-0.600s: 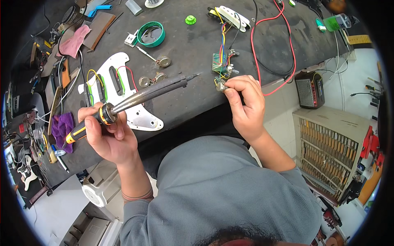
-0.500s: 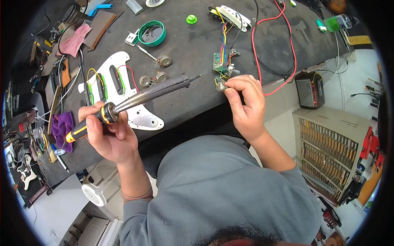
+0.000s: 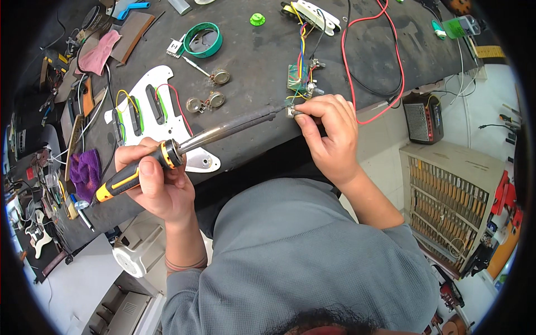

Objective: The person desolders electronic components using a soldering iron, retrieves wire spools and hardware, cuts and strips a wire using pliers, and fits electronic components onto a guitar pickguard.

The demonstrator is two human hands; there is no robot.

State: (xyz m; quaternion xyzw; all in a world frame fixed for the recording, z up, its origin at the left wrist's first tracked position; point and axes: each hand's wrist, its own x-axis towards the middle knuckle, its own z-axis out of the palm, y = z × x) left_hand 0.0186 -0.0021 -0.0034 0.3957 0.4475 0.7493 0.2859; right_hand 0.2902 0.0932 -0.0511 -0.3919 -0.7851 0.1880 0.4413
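Note:
My left hand (image 3: 159, 181) is closed around the black and yellow handle of a soldering iron (image 3: 223, 132). The iron's dark tip reaches a small metal potentiometer (image 3: 290, 111); whether they touch I cannot tell. Thumb and fingers of my right hand (image 3: 330, 131) pinch that potentiometer at the bench's near edge. Thin wires run from it to a green circuit board (image 3: 297, 77), which is joined by coloured wires to a white pickup assembly (image 3: 315, 17). A white pickguard (image 3: 167, 131) with green-edged pickups lies on the left, partly behind the iron.
Loose potentiometers (image 3: 215, 100) and a green round dish (image 3: 203, 40) with dark contents lie beyond the pickguard. A red cable (image 3: 349, 72) loops at the right. On the left are a purple cloth (image 3: 85, 174) and cluttered tools. A drawer cabinet (image 3: 446, 195) stands at the right.
The soldering iron has moved right, bringing its tip up to the potentiometer. My right hand, still pinching the potentiometer, has shifted slightly left.

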